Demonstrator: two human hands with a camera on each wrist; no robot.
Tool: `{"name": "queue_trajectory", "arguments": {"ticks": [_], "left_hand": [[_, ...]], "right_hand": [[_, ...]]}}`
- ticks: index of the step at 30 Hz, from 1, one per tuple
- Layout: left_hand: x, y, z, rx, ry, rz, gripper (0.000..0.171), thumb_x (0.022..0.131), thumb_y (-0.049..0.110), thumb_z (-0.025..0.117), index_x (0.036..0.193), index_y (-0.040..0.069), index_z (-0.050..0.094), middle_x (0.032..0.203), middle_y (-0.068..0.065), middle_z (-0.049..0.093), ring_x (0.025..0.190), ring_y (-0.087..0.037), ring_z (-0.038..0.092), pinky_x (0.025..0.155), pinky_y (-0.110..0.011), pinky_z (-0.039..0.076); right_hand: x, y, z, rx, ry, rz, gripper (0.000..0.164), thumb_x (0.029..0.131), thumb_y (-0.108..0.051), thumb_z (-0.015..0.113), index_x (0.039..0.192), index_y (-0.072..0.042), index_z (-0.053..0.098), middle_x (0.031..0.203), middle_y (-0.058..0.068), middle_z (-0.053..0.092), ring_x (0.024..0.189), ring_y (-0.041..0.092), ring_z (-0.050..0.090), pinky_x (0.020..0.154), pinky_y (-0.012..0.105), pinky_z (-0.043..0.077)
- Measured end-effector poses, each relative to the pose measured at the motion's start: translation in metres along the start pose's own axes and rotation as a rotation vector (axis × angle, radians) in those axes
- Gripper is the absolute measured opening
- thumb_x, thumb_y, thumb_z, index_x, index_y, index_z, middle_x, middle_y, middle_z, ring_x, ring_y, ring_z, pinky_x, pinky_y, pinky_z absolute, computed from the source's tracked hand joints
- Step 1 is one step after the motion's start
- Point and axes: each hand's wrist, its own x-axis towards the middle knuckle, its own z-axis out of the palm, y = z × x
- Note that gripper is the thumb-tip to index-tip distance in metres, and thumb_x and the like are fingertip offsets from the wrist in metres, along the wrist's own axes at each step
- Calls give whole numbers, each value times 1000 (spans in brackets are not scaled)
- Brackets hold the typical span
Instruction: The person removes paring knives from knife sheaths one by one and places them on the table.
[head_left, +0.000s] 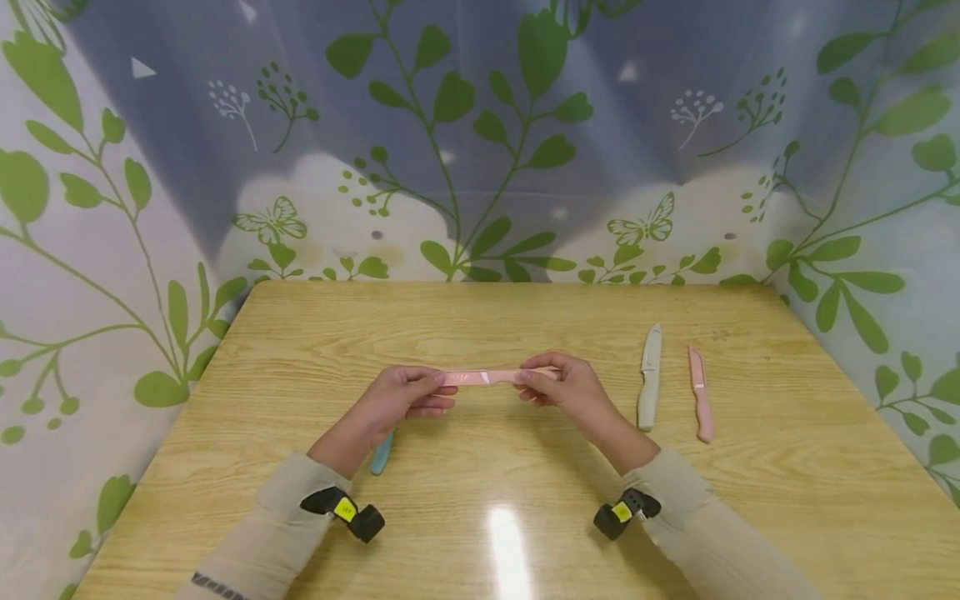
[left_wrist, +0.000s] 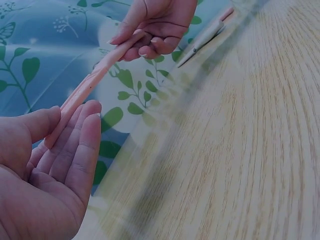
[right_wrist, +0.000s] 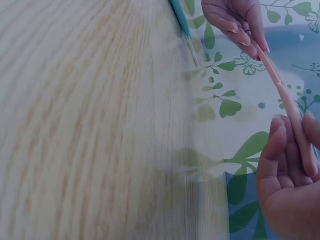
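Tabletop (head_left: 450, 483), held pink knife (head_left: 483, 377), crosswise, blade (head_left: 467, 378) leftward

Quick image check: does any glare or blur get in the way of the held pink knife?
Head: a glare streak on the table, clear of the held pink knife; soft shadows on the wood. Left wrist: dim and bluish, leaf-print backdrop ghosting over the table edge. Right wrist: hazy, washed-out wood, similar ghosting. The knife's outline can be made out in all three views.
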Motion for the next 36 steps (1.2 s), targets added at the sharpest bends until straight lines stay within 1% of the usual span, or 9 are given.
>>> {"name": "queue_trajectory", "arguments": {"ticks": [4, 9, 18, 20, 36], "left_hand": [[1, 1, 1, -7, 16, 21, 32, 99, 12, 52, 120, -11, 55, 111, -24, 67, 80, -12, 70, 69, -21, 58], [1, 3, 2, 3, 21, 63, 31, 99, 11, 52, 119, -12, 55, 107, -22, 69, 80, -12, 70, 69, -21, 58], [1, 3, 1, 6, 5, 66, 35, 98, 14, 53, 121, -12, 54, 98, -10, 73, 81, -12, 70, 70, -21, 58], [1, 2, 1, 4, 2, 66, 34, 99, 13, 53, 121, -13, 53, 97, -9, 73, 81, -12, 70, 70, -21, 58], [-1, 0, 1, 31, -1, 77, 34, 99, 13, 51, 120, -13, 53, 104, -18, 71, 81, -11, 69, 70, -21, 57]], "right_hand": [[1, 0, 0, 10, 3, -9, 26, 90, -13, 66, 105, 7, 61, 80, -2, 72, 70, 12, 65, 63, 26, 56], [2, -2, -1, 15, 16, -10, 27, 90, -15, 66, 105, 7, 61, 81, -1, 71, 69, 12, 64, 62, 26, 55], [2, 0, -3, 22, 5, -8, 27, 90, -16, 66, 105, 7, 61, 80, -2, 72, 70, 13, 64, 63, 28, 56], [2, 0, -3, 19, 6, -10, 27, 90, -15, 66, 105, 7, 61, 79, -2, 71, 69, 13, 64, 63, 28, 56], [2, 2, -3, -2, 14, 6, 26, 91, -15, 65, 106, 6, 61, 79, -3, 72, 68, 12, 62, 65, 29, 56]]}}
